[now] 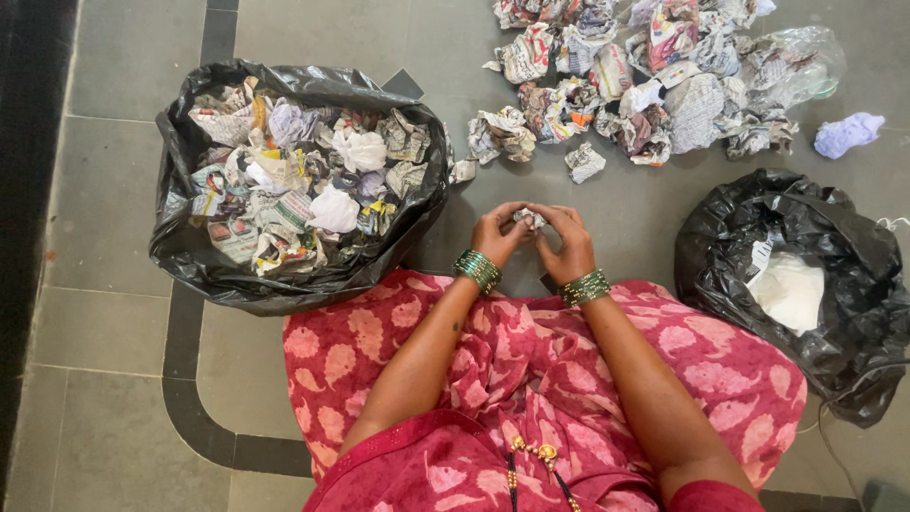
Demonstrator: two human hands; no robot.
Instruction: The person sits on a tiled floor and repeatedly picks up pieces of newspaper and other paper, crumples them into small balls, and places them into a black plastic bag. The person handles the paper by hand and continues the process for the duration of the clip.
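1. A small crumpled piece of paper [529,219] is held between the left hand [497,234] and the right hand [567,243], just above the floor and in front of the knees. It is pinched by the fingertips of both hands, so both grips are narrow and closed on it.
2. The paper is kept in the middle, probably because both black bags can be reached from there.
3. No clear long axis can be told: the paper is a small wad, mostly hidden by the fingers.
4. The black bag of crumpled newspaper [284,180] lies open at the left, and the second black bag [834,275], with something white inside, at the right.
5. A loose heap of crumpled paper [645,85] is spread on the grey tiled floor [114,313], well apart from the hands.
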